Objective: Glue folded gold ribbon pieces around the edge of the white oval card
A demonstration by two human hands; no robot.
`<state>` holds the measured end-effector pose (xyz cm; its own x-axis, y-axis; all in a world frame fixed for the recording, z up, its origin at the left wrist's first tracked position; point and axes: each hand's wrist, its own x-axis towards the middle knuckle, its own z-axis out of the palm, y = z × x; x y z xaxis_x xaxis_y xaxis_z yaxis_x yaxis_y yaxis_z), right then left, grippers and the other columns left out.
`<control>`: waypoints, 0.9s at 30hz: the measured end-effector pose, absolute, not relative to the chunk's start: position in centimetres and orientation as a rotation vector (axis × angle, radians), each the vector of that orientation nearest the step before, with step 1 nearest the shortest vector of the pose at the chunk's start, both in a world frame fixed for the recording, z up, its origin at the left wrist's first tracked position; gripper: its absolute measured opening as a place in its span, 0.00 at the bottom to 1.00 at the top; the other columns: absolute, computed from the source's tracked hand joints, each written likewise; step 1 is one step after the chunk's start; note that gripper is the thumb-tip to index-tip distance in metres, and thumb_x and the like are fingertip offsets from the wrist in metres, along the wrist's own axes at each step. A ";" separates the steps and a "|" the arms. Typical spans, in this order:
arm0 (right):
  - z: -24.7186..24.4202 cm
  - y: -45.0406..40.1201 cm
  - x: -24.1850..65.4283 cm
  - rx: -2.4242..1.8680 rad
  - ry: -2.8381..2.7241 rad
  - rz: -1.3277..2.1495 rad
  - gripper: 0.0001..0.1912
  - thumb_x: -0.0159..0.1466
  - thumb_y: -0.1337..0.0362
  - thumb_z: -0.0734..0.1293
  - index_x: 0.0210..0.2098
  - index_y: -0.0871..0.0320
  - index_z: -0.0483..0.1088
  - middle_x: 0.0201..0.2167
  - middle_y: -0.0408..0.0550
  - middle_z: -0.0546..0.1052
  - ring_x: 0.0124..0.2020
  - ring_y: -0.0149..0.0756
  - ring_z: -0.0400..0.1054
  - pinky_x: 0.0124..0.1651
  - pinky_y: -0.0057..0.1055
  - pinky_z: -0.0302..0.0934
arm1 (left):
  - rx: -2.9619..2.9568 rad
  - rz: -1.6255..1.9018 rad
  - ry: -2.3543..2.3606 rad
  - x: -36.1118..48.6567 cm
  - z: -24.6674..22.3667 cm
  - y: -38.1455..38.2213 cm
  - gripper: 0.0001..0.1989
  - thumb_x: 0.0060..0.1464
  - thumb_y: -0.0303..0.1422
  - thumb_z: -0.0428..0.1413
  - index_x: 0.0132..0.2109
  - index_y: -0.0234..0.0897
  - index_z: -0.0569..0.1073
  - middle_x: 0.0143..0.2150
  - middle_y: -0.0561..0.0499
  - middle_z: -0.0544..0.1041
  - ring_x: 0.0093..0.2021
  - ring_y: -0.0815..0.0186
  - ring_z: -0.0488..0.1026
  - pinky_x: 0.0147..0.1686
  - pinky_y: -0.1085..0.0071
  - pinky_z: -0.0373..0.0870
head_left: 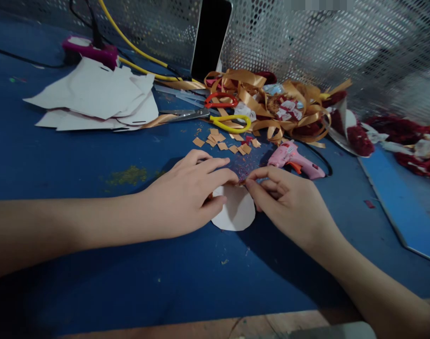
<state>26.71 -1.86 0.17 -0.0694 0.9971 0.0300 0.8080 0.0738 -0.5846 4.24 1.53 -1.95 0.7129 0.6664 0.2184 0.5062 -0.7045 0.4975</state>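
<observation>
A rounded white paper piece (234,212) lies on the blue table between my hands. My left hand (190,193) grips its upper left edge, with the thumb on the paper and the fingers curled over. At the upper right edge my right hand (285,193) pinches with thumb and index finger; what is between those fingertips is too small to make out. Along the paper's top edge a thin strip of brownish red material shows. Small gold ribbon squares (215,136) lie just beyond my hands, and a pink glue gun (296,160) rests behind my right hand.
Scissors with a yellow and red handle (232,123) lie behind the squares, beside tangled gold ribbon (289,106). White paper cutouts (98,94) are stacked at left, near a purple power strip (91,51). A phone (211,40) leans on the perforated metal. A blue board (402,202) is at right.
</observation>
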 end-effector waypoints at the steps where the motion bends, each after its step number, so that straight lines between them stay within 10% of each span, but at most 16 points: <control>1: 0.2 -1.9 26.7 -1.788 -1.937 0.587 0.10 0.67 0.56 0.66 0.38 0.55 0.73 0.18 0.39 0.71 0.19 0.29 0.64 0.22 0.28 0.51 | 2.512 0.549 0.903 4.2 -2.0 1.5 0.16 0.66 0.33 0.50 0.58 0.41 0.73 0.67 0.47 0.70 0.68 0.50 0.59 0.65 0.50 0.57; 27: 0.7 -2.2 26.4 -1.763 -2.061 0.350 0.10 0.67 0.58 0.66 0.39 0.56 0.78 0.18 0.39 0.73 0.17 0.28 0.63 0.24 0.29 0.55 | 2.535 0.543 0.957 4.1 -2.0 1.4 0.27 0.61 0.45 0.58 0.59 0.30 0.71 0.66 0.38 0.69 0.66 0.47 0.58 0.63 0.52 0.61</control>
